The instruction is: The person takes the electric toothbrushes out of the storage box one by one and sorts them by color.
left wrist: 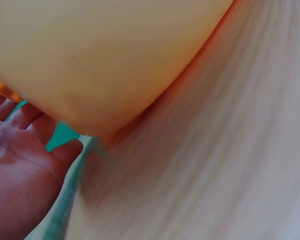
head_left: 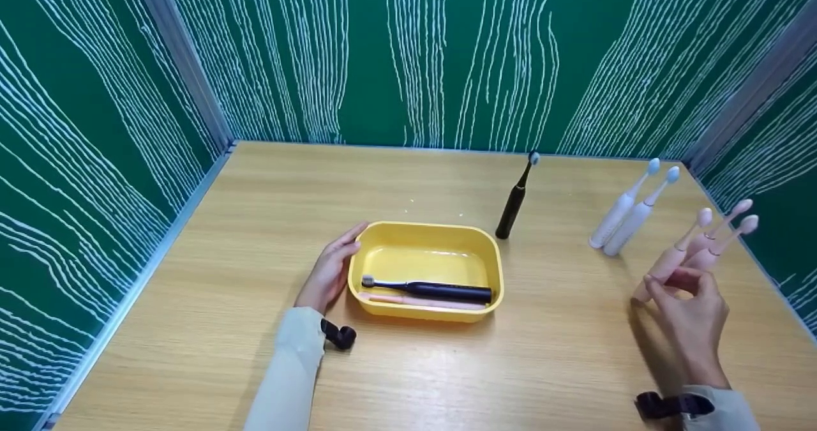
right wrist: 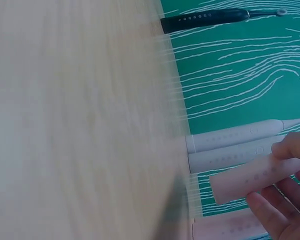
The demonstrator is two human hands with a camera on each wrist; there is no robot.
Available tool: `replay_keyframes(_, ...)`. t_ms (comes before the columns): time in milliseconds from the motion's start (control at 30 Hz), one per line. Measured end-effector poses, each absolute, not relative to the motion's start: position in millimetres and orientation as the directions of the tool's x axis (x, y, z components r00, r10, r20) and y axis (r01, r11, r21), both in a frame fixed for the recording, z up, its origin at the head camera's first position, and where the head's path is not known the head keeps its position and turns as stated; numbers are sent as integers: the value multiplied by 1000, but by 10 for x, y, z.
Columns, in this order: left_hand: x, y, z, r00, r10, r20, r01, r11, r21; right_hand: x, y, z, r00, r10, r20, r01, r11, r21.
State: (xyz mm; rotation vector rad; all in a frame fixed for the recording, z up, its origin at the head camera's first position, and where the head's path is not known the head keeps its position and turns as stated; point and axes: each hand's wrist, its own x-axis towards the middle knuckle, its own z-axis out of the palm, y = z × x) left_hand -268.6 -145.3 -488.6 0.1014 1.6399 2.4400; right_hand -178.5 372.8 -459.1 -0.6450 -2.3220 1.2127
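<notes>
My right hand [head_left: 696, 310] pinches a pink electric toothbrush [head_left: 664, 268] by its handle, between thumb and fingers. Its base hangs clear of the table in the right wrist view, head tilted up. Just behind it stand two more pink toothbrushes [head_left: 705, 257], upright, partly hidden by the hand. On the left, my left hand [head_left: 329, 268] rests with extended fingers against the side and back corner of a yellow tub [head_left: 424, 226]. Inside lie a black electric toothbrush [head_left: 447, 290] and, along the front wall, a pink toothbrush [head_left: 421, 301], partly hidden.
Two white electric toothbrushes [head_left: 622, 220] stand side by side left of the pink ones. A black toothbrush [head_left: 512, 207] stands upright behind the tub's right corner. Green walls [head_left: 370, 60] with white lines border the wooden table [head_left: 415, 373] at back and sides.
</notes>
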Motion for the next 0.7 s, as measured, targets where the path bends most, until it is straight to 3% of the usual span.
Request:
replay_keyframes(167,-2670,-1453,-4878,-976,209,-53,-130,-373,919,-1773,3759,-4584,-769,615,173,199,488,-850)
replay_keyframes(700,-2670,-1447,-4864,-975,215,-54,-133,-374,918,-1770,3867,-4590,-777,628,-43,370,400,-839)
